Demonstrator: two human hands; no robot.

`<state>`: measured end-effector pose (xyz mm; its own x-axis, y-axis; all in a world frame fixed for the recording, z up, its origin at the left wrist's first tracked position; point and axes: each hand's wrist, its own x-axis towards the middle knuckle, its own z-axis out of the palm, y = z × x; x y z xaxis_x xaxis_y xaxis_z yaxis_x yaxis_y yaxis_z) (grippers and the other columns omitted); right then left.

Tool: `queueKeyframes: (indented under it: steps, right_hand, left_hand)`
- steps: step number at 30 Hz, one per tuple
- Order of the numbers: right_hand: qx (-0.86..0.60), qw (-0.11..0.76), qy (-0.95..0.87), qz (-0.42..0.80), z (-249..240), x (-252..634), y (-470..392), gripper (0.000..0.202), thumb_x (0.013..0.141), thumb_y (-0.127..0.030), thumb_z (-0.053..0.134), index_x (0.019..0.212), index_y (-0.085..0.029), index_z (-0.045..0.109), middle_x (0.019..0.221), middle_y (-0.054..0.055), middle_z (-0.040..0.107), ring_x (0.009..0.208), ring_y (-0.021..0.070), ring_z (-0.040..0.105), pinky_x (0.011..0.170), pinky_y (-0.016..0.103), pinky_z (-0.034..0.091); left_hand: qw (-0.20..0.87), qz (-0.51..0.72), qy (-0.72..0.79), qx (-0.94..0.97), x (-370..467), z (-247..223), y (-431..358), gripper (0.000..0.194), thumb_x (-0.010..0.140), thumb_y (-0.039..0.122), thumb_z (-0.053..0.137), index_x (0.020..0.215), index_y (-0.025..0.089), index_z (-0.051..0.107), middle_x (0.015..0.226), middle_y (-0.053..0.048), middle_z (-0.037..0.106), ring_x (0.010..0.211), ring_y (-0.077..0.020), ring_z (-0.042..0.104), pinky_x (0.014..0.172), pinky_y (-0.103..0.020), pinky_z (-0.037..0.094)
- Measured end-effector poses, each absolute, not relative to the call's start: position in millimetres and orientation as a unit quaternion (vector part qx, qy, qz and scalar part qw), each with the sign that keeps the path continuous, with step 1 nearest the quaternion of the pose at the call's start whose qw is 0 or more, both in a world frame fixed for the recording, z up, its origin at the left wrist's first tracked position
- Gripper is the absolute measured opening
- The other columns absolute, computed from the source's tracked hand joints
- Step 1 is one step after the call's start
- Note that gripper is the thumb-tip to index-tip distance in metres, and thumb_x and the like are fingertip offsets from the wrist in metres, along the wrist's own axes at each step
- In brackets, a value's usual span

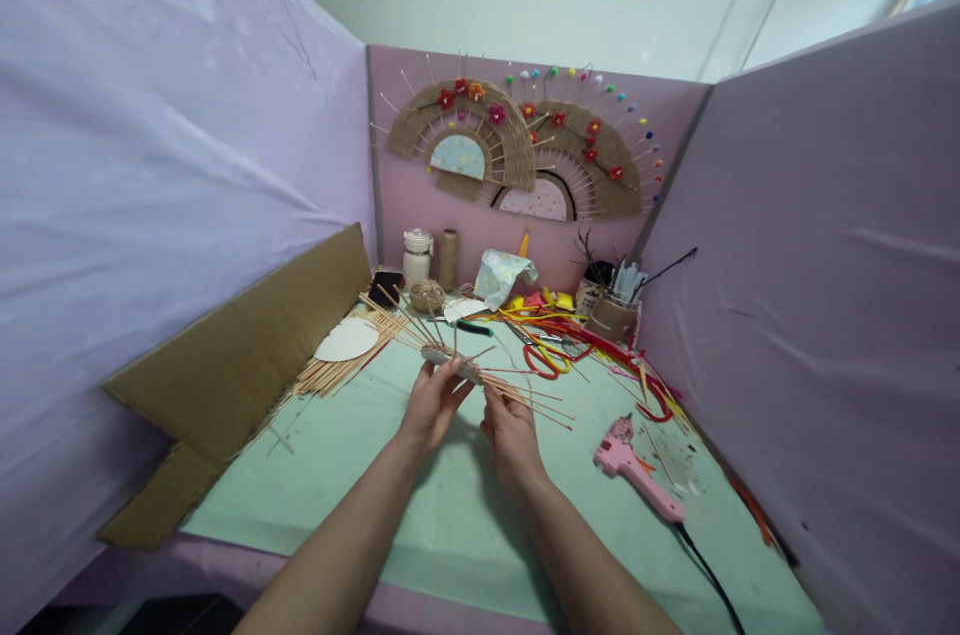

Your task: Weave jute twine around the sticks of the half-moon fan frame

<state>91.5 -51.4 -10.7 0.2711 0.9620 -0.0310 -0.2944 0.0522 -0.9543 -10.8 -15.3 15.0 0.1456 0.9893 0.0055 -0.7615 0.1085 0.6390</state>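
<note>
Above the table I hold a small fan frame [451, 359], a greyish flat base with thin wooden sticks spreading out of it like rays. My left hand [433, 405] is closed on the base from below and the left, thumb on top. At the right end of the base, where several sticks [529, 395] stick out to the right, my right hand [514, 430] has its fingers closed round the edge. What the right fingertips press on is partly hidden. Beyond the frame lie red and yellow scissors [546, 360] and a green-handled tool [472, 327].
A pink glue gun [641, 470] with a black cord lies at right. At left are loose sticks [330, 375], a white paper piece [346, 340] and leaning cardboard [255, 335]. Twine [427, 296], a white jar [418, 257] and a brush pot [611, 315] stand behind.
</note>
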Motion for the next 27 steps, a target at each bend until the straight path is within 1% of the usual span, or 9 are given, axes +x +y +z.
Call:
queueKeyframes:
  steps: [3,4,8,11,15,19,21,24,27]
  right_hand:
    - [-0.476,0.631,-0.345,0.506,-10,92,-51,0.039,0.07,-0.047,0.063,0.099,-0.021,0.061,0.051,-0.009,0.033,0.046,0.0079,0.03,0.047,0.021,0.03]
    - [-0.478,0.631,-0.344,0.505,-10,92,-51,0.037,0.07,-0.047,0.063,0.097,-0.021,0.061,0.051,-0.009,0.034,0.046,0.0078,0.031,0.047,0.021,0.03]
    - [-0.493,0.624,-0.357,0.491,-10,93,-52,0.029,0.07,-0.047,0.063,0.078,-0.019,0.061,0.051,-0.007,0.037,0.047,0.0079,0.032,0.047,0.021,0.031]
    - [-0.483,0.628,-0.356,0.496,-9,94,-53,0.027,0.069,-0.046,0.064,0.074,-0.02,0.06,0.05,-0.007,0.037,0.047,0.0079,0.032,0.047,0.021,0.031]
    - [-0.414,0.629,-0.355,0.554,-5,94,-55,0.029,0.071,-0.048,0.063,0.073,-0.019,0.056,0.043,-0.01,0.032,0.04,0.0062,0.025,0.043,0.021,0.026]
    - [-0.35,0.594,-0.387,0.612,1,96,-61,0.03,0.075,-0.048,0.061,0.071,-0.019,0.053,0.04,-0.008,0.04,0.036,0.0051,0.026,0.041,0.021,0.024]
    - [-0.333,0.588,-0.399,0.62,5,99,-64,0.029,0.076,-0.046,0.06,0.07,-0.018,0.053,0.038,-0.008,0.041,0.034,0.0046,0.025,0.04,0.021,0.021]
    - [-0.317,0.614,-0.399,0.603,11,105,-68,0.027,0.077,-0.044,0.059,0.07,-0.018,0.052,0.037,-0.009,0.036,0.034,0.0048,0.023,0.039,0.021,0.017]
    - [-0.311,0.669,-0.391,0.55,16,113,-68,0.026,0.075,-0.043,0.061,0.069,-0.019,0.053,0.04,-0.009,0.033,0.038,0.0058,0.025,0.042,0.022,0.019]
  left_hand:
    - [0.697,0.637,0.214,0.249,-13,16,-12,0.026,0.066,0.018,0.073,0.085,0.018,0.055,0.083,-0.001,0.066,0.08,-0.0131,0.063,0.082,-0.033,0.049]
    - [0.693,0.644,0.212,0.246,-15,16,-10,0.026,0.066,0.019,0.073,0.085,0.018,0.055,0.082,0.0,0.066,0.08,-0.0132,0.063,0.081,-0.033,0.049]
    - [0.666,0.673,0.214,0.239,-21,19,-6,0.03,0.064,0.019,0.074,0.086,0.018,0.055,0.082,0.0,0.066,0.079,-0.0133,0.063,0.081,-0.033,0.049]
    - [0.636,0.694,0.228,0.249,-22,20,-7,0.034,0.063,0.02,0.075,0.089,0.02,0.053,0.088,0.0,0.066,0.083,-0.0145,0.064,0.083,-0.035,0.049]
    - [0.592,0.717,0.244,0.275,-21,20,-9,0.04,0.063,0.022,0.075,0.095,0.023,0.051,0.097,-0.001,0.065,0.089,-0.0172,0.064,0.084,-0.038,0.048]
    - [0.554,0.735,0.261,0.29,-23,23,-10,0.039,0.064,0.024,0.074,0.094,0.024,0.05,0.097,-0.001,0.064,0.09,-0.0181,0.064,0.082,-0.036,0.049]
    - [0.532,0.749,0.27,0.288,-24,25,-9,0.04,0.063,0.023,0.075,0.095,0.025,0.05,0.097,-0.001,0.063,0.09,-0.0176,0.064,0.081,-0.035,0.049]
    - [0.497,0.772,0.278,0.281,-27,25,-6,0.045,0.063,0.021,0.075,0.098,0.026,0.049,0.098,-0.001,0.062,0.088,-0.0163,0.064,0.08,-0.033,0.05]
    - [0.467,0.789,0.282,0.283,-30,23,-1,0.046,0.062,0.019,0.074,0.1,0.027,0.048,0.098,-0.001,0.062,0.086,-0.0149,0.064,0.08,-0.032,0.05]
